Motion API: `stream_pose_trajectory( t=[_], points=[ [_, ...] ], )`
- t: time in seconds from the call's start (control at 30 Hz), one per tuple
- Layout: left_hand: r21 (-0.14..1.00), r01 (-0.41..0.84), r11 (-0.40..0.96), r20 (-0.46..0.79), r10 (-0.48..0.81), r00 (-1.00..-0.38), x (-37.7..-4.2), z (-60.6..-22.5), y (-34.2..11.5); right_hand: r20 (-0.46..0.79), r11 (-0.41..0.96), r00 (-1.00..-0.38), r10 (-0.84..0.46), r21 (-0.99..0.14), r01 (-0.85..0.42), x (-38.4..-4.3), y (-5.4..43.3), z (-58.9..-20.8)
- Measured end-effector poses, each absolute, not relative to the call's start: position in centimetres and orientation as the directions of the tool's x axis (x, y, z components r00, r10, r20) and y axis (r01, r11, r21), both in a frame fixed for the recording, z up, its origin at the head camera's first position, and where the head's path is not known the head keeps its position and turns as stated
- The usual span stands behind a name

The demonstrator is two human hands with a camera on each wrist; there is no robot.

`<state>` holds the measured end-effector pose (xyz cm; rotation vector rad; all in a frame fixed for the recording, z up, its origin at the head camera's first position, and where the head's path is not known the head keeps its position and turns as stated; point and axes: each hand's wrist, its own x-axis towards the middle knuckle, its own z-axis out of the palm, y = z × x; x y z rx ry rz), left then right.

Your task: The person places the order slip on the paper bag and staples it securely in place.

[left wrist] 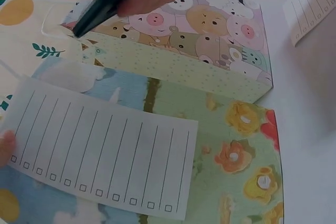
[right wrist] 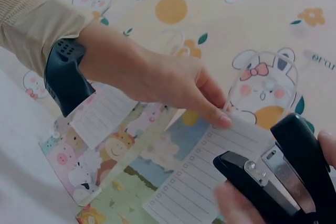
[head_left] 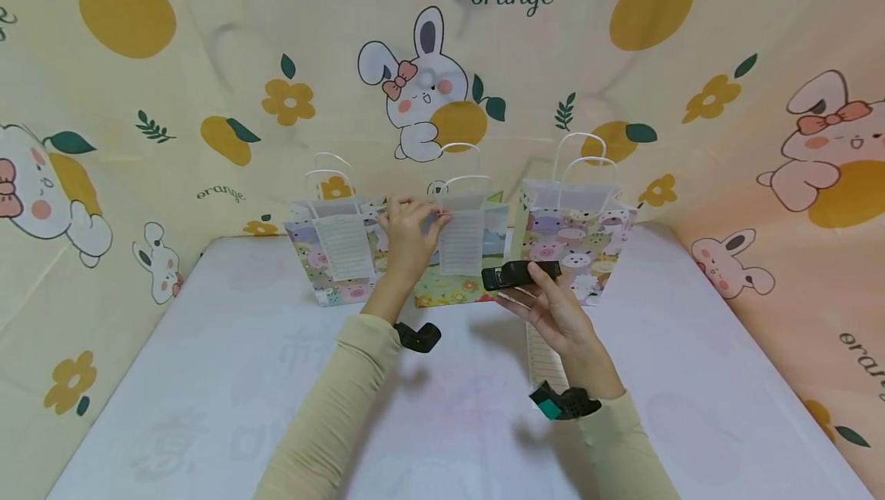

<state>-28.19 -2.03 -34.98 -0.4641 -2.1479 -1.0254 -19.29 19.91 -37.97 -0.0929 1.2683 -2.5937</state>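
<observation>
My left hand pinches the top of a lined paper checklist between thumb and fingers. The checklist lies against the front of the middle paper gift bag, which has painted flowers and blue sky. In my right hand is a black stapler, gripped by thumb and fingers just right of that bag. From the right wrist view, the stapler has its arms spread apart, close to the checklist's edge. A tick box ends each line of the sheet in the left wrist view.
An animal-print gift bag with a checklist on its front stands on the left. Another animal-print bag stands on the right. One more lined sheet lies on the white table, partly under my right hand.
</observation>
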Motion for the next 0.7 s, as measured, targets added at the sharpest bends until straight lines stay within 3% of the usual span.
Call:
stream_pose_trajectory(
  t=[0.2, 0.43, 0.7],
  points=[
    [0.539, 0.565, 0.624, 0.698, 0.045, -0.715, -27.8, -34.7, -2.2, -0.104, -0.603, -0.961, -0.258, -0.759, 0.244, -19.2, 19.8, -37.5],
    [0.546, 0.583, 0.602, 0.659, 0.121, -0.742, -27.8, -34.3, -2.6, -0.011, -0.579, -0.943, -0.332, -0.787, 0.213, -19.3, 19.9, -36.7],
    [0.611, 0.547, 0.572, 0.583, 0.143, -0.8, -27.7, -33.8, -2.6, -0.023, -0.527, -0.962, -0.273, -0.833, 0.17, -19.7, 19.5, -35.7]
  ],
)
